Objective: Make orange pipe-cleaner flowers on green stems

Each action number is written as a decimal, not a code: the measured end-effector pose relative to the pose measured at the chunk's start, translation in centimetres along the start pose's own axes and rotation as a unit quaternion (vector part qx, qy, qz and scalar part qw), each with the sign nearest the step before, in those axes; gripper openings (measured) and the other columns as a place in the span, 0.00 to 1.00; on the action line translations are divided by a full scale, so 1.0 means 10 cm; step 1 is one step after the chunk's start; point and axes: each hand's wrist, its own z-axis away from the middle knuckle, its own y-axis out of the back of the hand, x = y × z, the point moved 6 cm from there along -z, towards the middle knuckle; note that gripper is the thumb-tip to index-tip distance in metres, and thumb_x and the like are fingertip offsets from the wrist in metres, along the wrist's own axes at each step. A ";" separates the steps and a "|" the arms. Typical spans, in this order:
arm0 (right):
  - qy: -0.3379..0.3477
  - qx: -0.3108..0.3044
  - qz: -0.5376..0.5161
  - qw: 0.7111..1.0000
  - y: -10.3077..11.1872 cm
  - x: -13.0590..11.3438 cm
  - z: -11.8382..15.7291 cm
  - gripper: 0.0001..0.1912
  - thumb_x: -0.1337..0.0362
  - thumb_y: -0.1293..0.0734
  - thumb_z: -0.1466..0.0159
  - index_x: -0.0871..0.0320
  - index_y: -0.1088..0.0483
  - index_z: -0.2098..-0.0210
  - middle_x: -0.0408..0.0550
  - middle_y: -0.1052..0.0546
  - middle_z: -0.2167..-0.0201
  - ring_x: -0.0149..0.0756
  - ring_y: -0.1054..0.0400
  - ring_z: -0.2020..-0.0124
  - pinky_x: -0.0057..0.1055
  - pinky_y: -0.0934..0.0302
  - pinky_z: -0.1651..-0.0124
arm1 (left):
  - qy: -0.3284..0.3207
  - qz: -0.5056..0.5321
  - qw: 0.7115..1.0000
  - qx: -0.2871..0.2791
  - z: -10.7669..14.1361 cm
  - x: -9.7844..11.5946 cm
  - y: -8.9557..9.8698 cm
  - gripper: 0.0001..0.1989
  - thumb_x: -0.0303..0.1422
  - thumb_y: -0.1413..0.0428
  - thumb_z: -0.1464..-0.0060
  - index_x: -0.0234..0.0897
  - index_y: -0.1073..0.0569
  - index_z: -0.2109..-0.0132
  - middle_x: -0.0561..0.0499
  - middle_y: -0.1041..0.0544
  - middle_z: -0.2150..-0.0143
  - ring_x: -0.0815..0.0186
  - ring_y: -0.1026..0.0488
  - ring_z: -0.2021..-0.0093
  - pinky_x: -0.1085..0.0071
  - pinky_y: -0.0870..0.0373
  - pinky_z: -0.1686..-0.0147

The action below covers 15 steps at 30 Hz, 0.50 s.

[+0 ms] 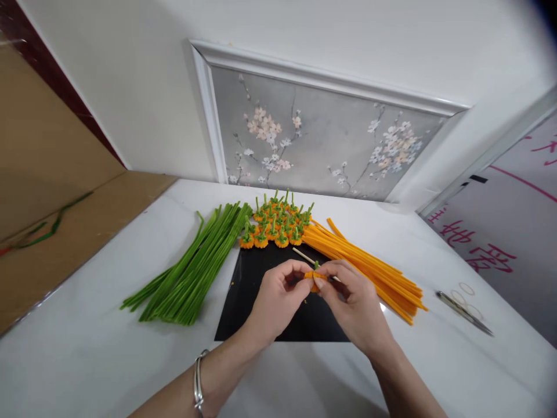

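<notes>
Between my two hands, over the black mat (252, 307), is a small pipe-cleaner pumpkin (314, 281), orange with a green stem poking up. My left hand (281, 293) pinches its left side with thumb and forefinger. From the right, my right hand (350, 299) pinches the same pumpkin. A thin pale stick (304, 256) lies behind the hands, its near part hidden by them. Just beyond the mat's far edge stand several finished-looking orange pumpkins (282, 238) with green stems, grouped close together.
Green pipe cleaners (195, 273) lie in a bundle on the left, orange pipe cleaners (369, 264) on the right. Farther right are metal snips (465, 313) and several thin rings (467, 288). Cardboard (100, 215) borders the white table (100, 360) at left; a framed floral panel (322, 133) rises behind.
</notes>
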 end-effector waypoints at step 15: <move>-0.052 0.010 -0.177 0.983 0.04 0.14 -0.05 0.13 0.62 0.32 0.39 0.53 0.28 0.54 0.47 0.27 0.60 0.36 0.30 0.59 0.28 0.28 0.65 | -0.018 0.027 0.999 0.020 -0.03 -0.12 0.08 0.13 0.33 0.42 0.45 0.41 0.23 0.52 0.49 0.24 0.54 0.65 0.26 0.56 0.70 0.27 0.55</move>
